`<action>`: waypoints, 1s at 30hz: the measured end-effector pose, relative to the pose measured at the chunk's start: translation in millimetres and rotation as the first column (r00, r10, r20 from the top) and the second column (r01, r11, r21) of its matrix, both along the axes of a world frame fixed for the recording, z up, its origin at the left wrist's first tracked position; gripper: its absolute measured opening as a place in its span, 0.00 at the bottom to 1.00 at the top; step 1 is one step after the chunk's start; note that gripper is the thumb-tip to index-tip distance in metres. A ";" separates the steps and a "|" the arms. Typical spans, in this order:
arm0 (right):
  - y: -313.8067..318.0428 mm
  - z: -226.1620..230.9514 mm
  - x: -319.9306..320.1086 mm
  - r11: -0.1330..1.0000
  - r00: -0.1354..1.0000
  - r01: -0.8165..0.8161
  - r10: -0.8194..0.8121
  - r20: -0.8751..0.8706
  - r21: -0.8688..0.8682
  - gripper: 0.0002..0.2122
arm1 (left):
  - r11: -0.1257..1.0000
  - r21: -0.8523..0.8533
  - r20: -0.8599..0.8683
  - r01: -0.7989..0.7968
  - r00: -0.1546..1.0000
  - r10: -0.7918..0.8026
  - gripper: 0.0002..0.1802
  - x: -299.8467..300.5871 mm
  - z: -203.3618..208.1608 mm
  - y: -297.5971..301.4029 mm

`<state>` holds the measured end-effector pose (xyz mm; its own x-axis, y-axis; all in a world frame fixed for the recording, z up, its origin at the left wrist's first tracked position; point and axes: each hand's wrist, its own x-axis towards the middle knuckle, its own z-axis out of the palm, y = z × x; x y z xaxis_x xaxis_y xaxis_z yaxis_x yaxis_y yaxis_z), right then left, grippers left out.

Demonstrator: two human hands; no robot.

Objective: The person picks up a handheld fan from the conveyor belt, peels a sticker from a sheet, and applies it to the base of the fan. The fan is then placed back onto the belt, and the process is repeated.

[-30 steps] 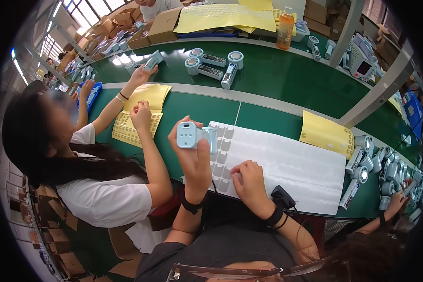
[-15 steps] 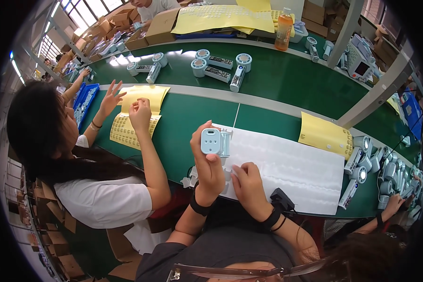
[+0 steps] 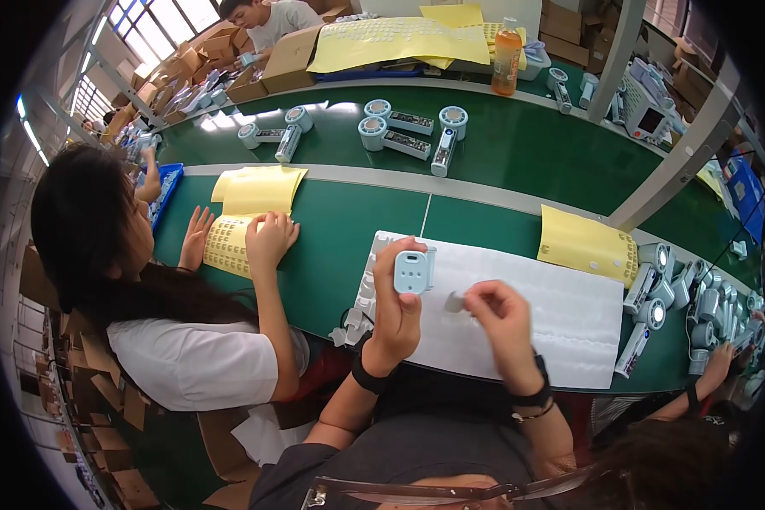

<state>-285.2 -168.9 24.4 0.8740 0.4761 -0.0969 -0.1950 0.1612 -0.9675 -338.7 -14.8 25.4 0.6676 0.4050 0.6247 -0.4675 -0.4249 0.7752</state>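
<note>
My left hand (image 3: 389,327) is closed around a pale blue handheld device (image 3: 411,274), lifted above the white sheet (image 3: 544,327). The device's end faces up, showing a dark slot and several small holes. To its right, my right hand (image 3: 503,316) pinches a small, thin grey piece (image 3: 455,302) between thumb and fingertips, apart from the device. Motion slightly blurs this hand. A white moulded strip (image 3: 366,293) lies along the sheet's left edge, beside my left wrist, with small white pieces (image 3: 350,328) at its near end.
Several pale blue devices (image 3: 652,314) crowd the right side, near a yellow sticker sheet (image 3: 569,238). More devices (image 3: 446,140) lie on the green belt (image 3: 331,144) ahead. At left, a co-worker's hand (image 3: 269,242) is over yellow sheets (image 3: 259,191). An orange drink bottle (image 3: 507,59) stands beyond.
My right hand has moved right, away from the device, with the small grey piece. My left hand has shifted slightly right and down with the device. The co-worker's hands have lowered to the yellow sheet.
</note>
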 end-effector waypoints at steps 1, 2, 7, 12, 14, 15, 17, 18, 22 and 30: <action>-10.3 14.1 5.0 1.000 1.000 0.006 -0.006 -0.002 -0.002 0.03 | 0.999 0.041 0.014 0.007 1.000 -0.007 0.37 1.5 -3.1 -2.4; -20.1 28.7 8.6 0.997 1.000 -0.020 0.022 -0.019 0.079 0.04 | 0.997 0.082 0.028 0.013 0.999 -0.015 0.38 2.7 -5.7 -4.7; -31.1 70.8 4.8 0.981 0.994 -0.104 0.109 -0.020 0.164 0.11 | 0.964 0.246 0.066 0.103 0.990 -0.123 0.41 9.8 -8.9 -16.7; -24.7 73.1 6.0 0.983 0.999 -0.031 0.026 0.032 0.181 0.19 | 0.918 0.394 0.031 0.051 0.997 -0.069 0.43 11.7 -6.0 -20.8; -21.2 67.4 6.7 0.985 0.997 -0.029 0.015 0.080 0.171 0.22 | 0.904 0.427 0.036 0.034 0.998 -0.054 0.42 12.2 -5.1 -21.7; -19.7 65.7 6.4 0.986 0.995 -0.028 0.011 0.103 0.166 0.23 | 0.903 0.428 0.034 0.033 0.998 -0.053 0.42 11.7 -5.0 -22.3; -17.0 65.0 5.2 0.985 0.995 -0.026 0.009 0.102 0.168 0.23 | 0.906 0.421 0.028 0.038 0.998 -0.055 0.41 10.8 -5.5 -23.8; -15.7 64.6 4.7 0.985 0.995 -0.023 0.005 0.103 0.170 0.22 | 0.908 0.416 0.025 0.041 0.998 -0.057 0.40 10.6 -5.7 -24.1; -14.4 64.6 4.3 0.986 0.996 -0.015 0.000 0.092 0.165 0.22 | 0.902 0.430 0.022 0.031 0.999 -0.045 0.39 10.1 -5.1 -23.7; -9.6 64.4 1.8 0.992 0.989 0.032 -0.050 0.139 0.123 0.22 | 0.892 0.452 0.027 0.013 0.999 -0.028 0.37 10.9 -4.4 -22.9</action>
